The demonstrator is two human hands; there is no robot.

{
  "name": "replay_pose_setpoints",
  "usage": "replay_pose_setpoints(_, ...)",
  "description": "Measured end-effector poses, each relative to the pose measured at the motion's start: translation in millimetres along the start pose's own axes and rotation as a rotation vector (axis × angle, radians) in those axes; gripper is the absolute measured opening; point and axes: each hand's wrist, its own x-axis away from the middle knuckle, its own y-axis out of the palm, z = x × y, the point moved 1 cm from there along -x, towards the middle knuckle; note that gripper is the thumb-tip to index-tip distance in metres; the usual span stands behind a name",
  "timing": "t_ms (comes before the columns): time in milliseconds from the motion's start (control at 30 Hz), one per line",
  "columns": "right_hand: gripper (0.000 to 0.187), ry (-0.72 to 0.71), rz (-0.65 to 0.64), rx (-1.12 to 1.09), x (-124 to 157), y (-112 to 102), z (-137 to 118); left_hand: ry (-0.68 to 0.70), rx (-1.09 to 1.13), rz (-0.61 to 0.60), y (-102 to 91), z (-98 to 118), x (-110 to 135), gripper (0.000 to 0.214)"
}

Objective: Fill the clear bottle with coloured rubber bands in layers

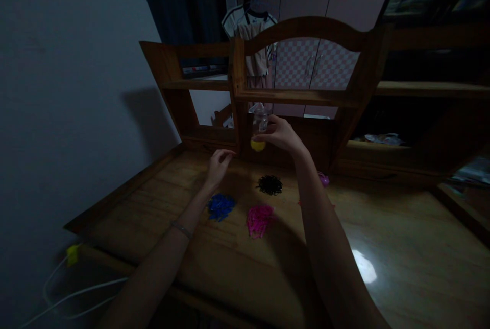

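The right hand (281, 135) was closed on a small clear bottle (261, 122), pinching it by the fingertips from its right side and holding it in the air in front of the shelf unit (298, 96). The bottle's long axis stood close to upright, and its yellow cap (258, 145) pointed down, just below the fingers. The dim light hid whether the cap was tight or loose.

Below the grip and a little nearer the person lay a black pile (270, 185) of small pieces on the wooden desk (383, 227). Nearer again was a pink pile (259, 219), and down to the left of the grip a blue pile (221, 205). The three piles were apart from one another.

The left hand (218, 165) hovered lower and to the left of the grip. Its fingers were loosely spread and held nothing. It was just beyond the blue pile without touching it. A thin bracelet (181, 228) sat on that wrist.

By my reading, the step in hand was an inverted hold of the bottle above the desk, behind the black pile. Because only the fingertips carried the bottle, any further move would call for a steady pinch and a level wrist. That would keep the cap end aimed straight down and stop it swinging toward the shelf.
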Motion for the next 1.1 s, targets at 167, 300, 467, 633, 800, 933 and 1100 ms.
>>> replay_pose_setpoints(167, 0.044, -0.013, 0.036, 0.083, 1.4, -0.9, -0.9, 0.001, 0.013, -0.019, 3.8, -3.0, -0.2, 0.018)
replay_pose_setpoints(300, 0.044, 0.015, 0.009, 0.149, 1.9, -0.7, 1.9, 0.025, 0.015, -0.034, 4.5, -3.1, 0.7, 0.018)
replay_pose_setpoints(467, 0.044, 0.015, 0.005, 0.236, 2.2, 0.0, 7.0, 0.025, -0.002, -0.035, 4.3, -2.4, 1.5, 0.018)
replay_pose_setpoints(633, 0.044, -0.01, -0.003, 0.236, 4.6, 0.2, 1.5, 0.028, 0.008, -0.042, 3.8, -4.0, 0.9, 0.018)
replay_pose_setpoints(800, 0.041, -0.07, -0.042, 0.037, 3.5, 3.1, -5.7, 0.003, 0.069, -0.074, 4.2, -5.2, 1.4, 0.022)
replay_pose_setpoints(933, 0.045, -0.034, -0.065, 0.03, 0.8, 14.4, 8.7, 0.028, 0.027, -0.063, 5.0, -2.9, 1.6, 0.019)
replay_pose_setpoints(1100, 0.041, 0.047, -0.323, -0.072, 0.7, 32.0, 30.5, 0.083, -0.083, -0.067, 4.8, -1.4, 0.5, 0.017)
